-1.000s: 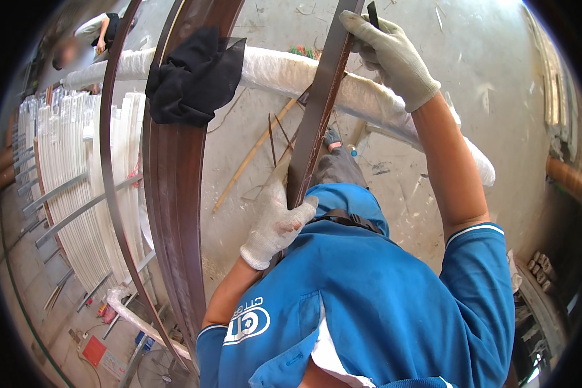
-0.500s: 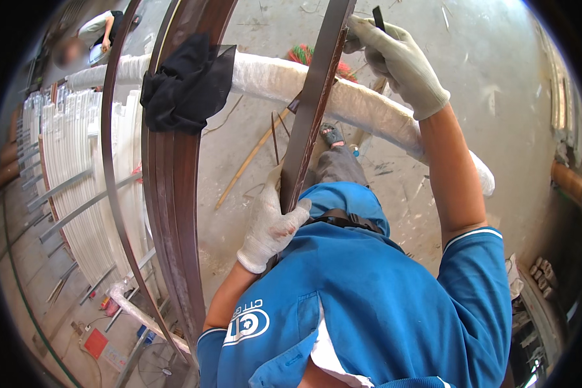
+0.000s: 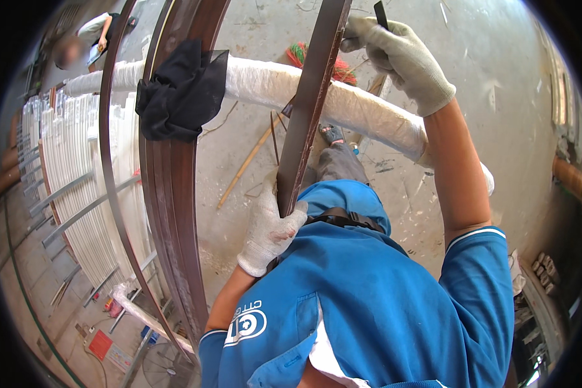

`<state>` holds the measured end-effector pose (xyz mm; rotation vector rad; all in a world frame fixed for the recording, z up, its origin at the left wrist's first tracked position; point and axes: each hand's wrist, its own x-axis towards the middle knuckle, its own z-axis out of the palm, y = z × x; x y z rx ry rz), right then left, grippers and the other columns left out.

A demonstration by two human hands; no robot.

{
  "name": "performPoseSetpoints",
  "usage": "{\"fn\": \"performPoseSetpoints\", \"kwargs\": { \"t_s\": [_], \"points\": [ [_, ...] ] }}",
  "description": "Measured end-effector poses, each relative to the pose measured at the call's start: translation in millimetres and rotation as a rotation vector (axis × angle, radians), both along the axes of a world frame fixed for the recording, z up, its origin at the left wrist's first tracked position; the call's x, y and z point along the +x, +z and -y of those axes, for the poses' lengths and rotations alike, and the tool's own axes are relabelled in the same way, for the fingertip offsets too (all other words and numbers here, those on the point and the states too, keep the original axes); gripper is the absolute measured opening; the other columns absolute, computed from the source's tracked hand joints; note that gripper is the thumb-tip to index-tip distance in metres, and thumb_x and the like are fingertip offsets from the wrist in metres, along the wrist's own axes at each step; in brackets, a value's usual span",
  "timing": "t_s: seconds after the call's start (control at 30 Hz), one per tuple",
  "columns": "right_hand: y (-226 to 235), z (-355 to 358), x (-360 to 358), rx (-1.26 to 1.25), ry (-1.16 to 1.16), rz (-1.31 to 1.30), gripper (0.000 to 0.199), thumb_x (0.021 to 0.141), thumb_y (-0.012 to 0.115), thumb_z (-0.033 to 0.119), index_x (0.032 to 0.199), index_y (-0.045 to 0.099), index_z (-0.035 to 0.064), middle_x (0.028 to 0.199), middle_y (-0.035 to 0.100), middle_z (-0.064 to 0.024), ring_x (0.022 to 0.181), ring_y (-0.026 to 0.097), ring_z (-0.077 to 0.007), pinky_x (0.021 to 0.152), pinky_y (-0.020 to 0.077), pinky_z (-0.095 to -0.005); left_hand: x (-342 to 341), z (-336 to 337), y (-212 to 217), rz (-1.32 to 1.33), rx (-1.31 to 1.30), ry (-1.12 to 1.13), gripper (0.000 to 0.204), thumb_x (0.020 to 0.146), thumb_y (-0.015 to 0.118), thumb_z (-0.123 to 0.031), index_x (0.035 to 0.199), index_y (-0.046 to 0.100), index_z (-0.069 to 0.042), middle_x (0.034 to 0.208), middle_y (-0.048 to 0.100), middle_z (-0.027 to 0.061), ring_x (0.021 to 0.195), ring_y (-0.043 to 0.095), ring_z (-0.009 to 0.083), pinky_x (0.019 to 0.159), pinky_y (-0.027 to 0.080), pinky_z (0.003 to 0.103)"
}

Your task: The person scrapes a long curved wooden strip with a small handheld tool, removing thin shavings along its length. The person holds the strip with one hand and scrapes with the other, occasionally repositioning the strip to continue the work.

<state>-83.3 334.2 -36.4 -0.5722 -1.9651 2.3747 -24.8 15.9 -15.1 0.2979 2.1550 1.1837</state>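
Item: one brown metal strip (image 3: 307,110), long and narrow, held by two gloved hands above a concrete floor (image 3: 498,77).

Nearest: blue shirt (image 3: 381,304) of the wearer, filling the lower frame, with a dark belt (image 3: 343,218) at the waist.

Left hand (image 3: 270,229): white knit glove, fingers wrapped closed around the strip's lower end, close against the body. This is the nearer hand.

Strip: long axis runs from the left hand up and away, tilting slightly to the right, toward the top edge of the frame. It passes in front of the wrapped bar.

Right hand (image 3: 401,55): white knit glove, arm stretched out, closed on the strip's far upper part from its right side. A thin dark piece (image 3: 381,13) stands up out of this fist; what it is cannot be told from this view, possibly a pen or small tool.

Below the strip: grey trouser leg (image 3: 336,161) and a sandalled foot (image 3: 333,134).

Beyond: white wrapped bar (image 3: 368,113) lying crosswise, with a black cloth (image 3: 181,90) draped over it at the left. Further brown curved strips (image 3: 168,194) lean across the bar beside the cloth.

Far: red and green broom (image 3: 304,55) and a bamboo stick (image 3: 249,161) on the floor; white profiles (image 3: 64,168) stacked at left; another person (image 3: 87,39) at the upper left, well apart.
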Motion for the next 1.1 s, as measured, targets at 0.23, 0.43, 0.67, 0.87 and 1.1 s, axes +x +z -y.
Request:
{"fn": "performPoseSetpoints", "kwargs": {
  "t_s": [0.23, 0.43, 0.67, 0.87, 1.1],
  "points": [
    [-5.0, 7.6, -4.3, 0.052, 0.034, 0.054, 0.040, 0.094, 0.073, 0.041, 0.099, 0.073, 0.0010, 0.076, 0.061, 0.0016, 0.053, 0.040, 0.0001, 0.044, 0.0273, -0.0190, -1.7, -2.3, 9.2, 0.044, -0.077, -0.039, 0.058, 0.082, 0.072, -0.013, 0.132, 0.050, 0.006, 0.106, 0.066, 0.0172, 0.093, 0.065, 0.0243, 0.085, 0.052, 0.034],
    [-13.8, 13.5, 2.3, -0.096, -0.009, 0.050, 0.024, 0.095, 0.068, 0.017, 0.112, 0.071, 0.0000, 0.088, 0.072, -0.0045, 0.056, 0.049, -0.0036, 0.049, 0.0391, -0.0199, -4.0, -4.0, 11.2, 0.043, -0.064, -0.027, 0.055, 0.084, 0.074, -0.015, 0.130, 0.053, 0.007, 0.113, 0.066, 0.0183, 0.100, 0.065, 0.0240, 0.090, 0.051, 0.035],
    [-7.6, 0.8, 3.8, 0.006, -0.084, -0.020, 0.032, 0.097, 0.068, 0.027, 0.111, 0.073, -0.0022, 0.064, 0.050, 0.0074, 0.050, 0.032, 0.0009, 0.043, 0.0204, -0.0209, 0.9, -7.2, 9.4, 0.106, 0.015, 0.070, 0.053, 0.082, 0.073, -0.015, 0.128, 0.055, 0.005, 0.109, 0.066, 0.0194, 0.098, 0.065, 0.0251, 0.088, 0.051, 0.034],
    [-4.8, 5.3, 2.5, 0.044, -0.075, 0.024, 0.025, 0.094, 0.072, 0.021, 0.106, 0.074, -0.0012, 0.071, 0.063, 0.0014, 0.051, 0.036, 0.0013, 0.044, 0.0235, -0.0183, 1.1, -13.1, 12.5, -0.040, -0.256, -0.005, 0.056, 0.076, 0.069, -0.012, 0.127, 0.055, 0.004, 0.098, 0.066, 0.0176, 0.083, 0.066, 0.0269, 0.078, 0.053, 0.035],
    [-13.3, -8.4, 1.5, 0.084, -0.039, -0.004, 0.023, 0.094, 0.072, 0.022, 0.103, 0.074, 0.0014, 0.080, 0.068, -0.0028, 0.052, 0.039, 0.0004, 0.044, 0.0268, -0.0180, 5.2, -15.4, 11.6, -0.089, -0.255, 0.026, 0.051, 0.076, 0.069, -0.012, 0.123, 0.056, 0.004, 0.094, 0.067, 0.0196, 0.079, 0.067, 0.0307, 0.075, 0.054, 0.038]
  ]
}}
